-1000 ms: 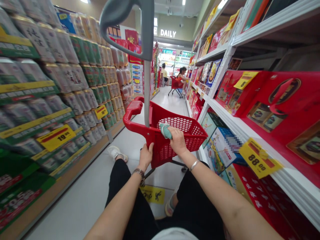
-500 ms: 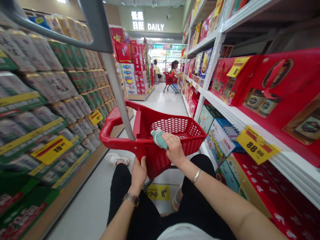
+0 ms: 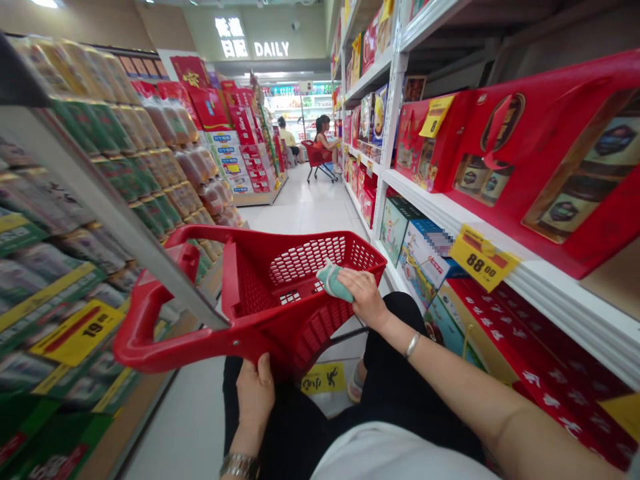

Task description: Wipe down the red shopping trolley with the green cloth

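Swung hard to the left since the earlier frame: the grey pole [image 3: 115, 220] of our red trolley basket [image 3: 300, 243] stood nearly upright before and now leans right across the view, with the red handle loop [image 3: 145, 340] out low on the left. The whole aisle has slid over too, so the DAILY sign [image 3: 270, 49] sits further left.

Now the bit that matters: the folded teal cloth [image 3: 333, 281] lies at the top of the basket, over the right-hand side, with its long axis running diagonally from upper left to lower right. It's just under the fingers [image 3: 357, 287] of our right hand [image 3: 365, 297], which is clearly the nearer hand. Those fingers are closed over its lower end, pressing it against the basket.

Our left hand [image 3: 255, 393] is well apart, down at the near underside of the basket, with its fingers curled up against the red plastic. We can't tell how tight that grip is from here.

Around us, there are shrink-wrapped drink packs [image 3: 150, 153] on the left and red gift boxes [image 3: 540, 160] on the right, above a yellow 88.00 price tag [image 3: 483, 257]. Far down the aisle, a person [image 3: 323, 137] stands at another red trolley [image 3: 314, 160].
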A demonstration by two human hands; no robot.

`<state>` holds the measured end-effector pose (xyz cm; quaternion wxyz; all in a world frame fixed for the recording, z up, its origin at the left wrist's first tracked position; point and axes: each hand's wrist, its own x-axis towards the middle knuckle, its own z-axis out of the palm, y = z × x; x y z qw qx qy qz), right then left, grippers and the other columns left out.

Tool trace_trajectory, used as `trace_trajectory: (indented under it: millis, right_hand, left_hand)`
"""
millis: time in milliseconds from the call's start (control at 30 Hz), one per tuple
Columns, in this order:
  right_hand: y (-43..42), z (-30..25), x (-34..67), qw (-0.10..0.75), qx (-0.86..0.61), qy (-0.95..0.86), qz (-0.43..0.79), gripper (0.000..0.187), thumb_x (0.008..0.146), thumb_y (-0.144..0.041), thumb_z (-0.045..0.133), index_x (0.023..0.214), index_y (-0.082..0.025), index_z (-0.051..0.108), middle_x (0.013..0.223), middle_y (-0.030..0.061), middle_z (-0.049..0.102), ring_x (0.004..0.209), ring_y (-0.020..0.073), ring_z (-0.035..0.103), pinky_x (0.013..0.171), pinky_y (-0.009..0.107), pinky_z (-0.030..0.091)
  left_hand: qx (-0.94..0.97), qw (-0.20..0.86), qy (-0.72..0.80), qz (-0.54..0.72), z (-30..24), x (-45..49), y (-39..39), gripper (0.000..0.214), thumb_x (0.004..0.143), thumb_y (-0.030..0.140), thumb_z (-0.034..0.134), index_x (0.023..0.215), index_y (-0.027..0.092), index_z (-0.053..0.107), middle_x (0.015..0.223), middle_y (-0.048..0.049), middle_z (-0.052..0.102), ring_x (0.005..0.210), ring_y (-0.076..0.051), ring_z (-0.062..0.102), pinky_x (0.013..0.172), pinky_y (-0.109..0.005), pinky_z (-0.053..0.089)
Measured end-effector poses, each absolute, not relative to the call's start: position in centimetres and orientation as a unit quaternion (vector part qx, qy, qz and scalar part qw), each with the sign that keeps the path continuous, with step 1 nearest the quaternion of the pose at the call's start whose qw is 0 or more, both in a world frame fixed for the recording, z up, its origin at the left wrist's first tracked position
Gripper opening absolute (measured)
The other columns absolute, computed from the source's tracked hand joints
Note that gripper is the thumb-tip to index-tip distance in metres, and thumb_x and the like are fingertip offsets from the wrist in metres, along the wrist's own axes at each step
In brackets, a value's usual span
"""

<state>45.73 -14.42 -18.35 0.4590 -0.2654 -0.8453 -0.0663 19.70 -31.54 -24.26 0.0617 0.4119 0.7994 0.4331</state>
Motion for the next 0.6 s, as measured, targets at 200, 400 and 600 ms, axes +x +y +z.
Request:
trace_trajectory:
  millis: [200,400,600]
  right_hand:
    - [-11.5,-18.6,50.3,0.42,-0.368,-0.828,-0.06,0.048,0.086,0.0,0.042,0.12,-0.018,0.07,0.127,0.0123,0.071,0.123,0.0217,0.062,0.1,0.041,0.044]
    - [-9.8,-16.7,51.3,0.448,-0.441,-0.776,-0.05,0.045,0.086,-0.004,0.044,0.121,-0.015,0.068,0.122,0.0139,0.073,0.115,0.0235,0.066,0.1,0.043,0.045]
    - [-14.8,-13.6,45.0,0.487,-0.297,-0.821,-0.033,0.055,0.079,0.0,0.045,0.126,-0.017,0.066,0.128,0.01,0.07,0.123,0.0201,0.061,0.103,0.039,0.04]
  left_hand:
    - [0.428,0.092,0.782,0.444,-24.5,19.8,-32.6,0.039,0.085,0.044,0.043,0.102,0.019,0.065,0.104,-0.0154,0.072,0.102,-0.031,0.067,0.094,-0.044,0.054]
    - [0.426,0.125,0.773,0.453,-23.5,20.9,-32.7,0.039,0.08,0.053,0.04,0.089,0.021,0.06,0.092,-0.0167,0.07,0.091,-0.033,0.068,0.086,-0.047,0.055]
    - [0.432,0.132,0.777,0.438,-23.5,20.7,-32.6,0.039,0.08,0.054,0.039,0.087,0.021,0.058,0.088,-0.0159,0.067,0.091,-0.033,0.067,0.087,-0.048,0.055]
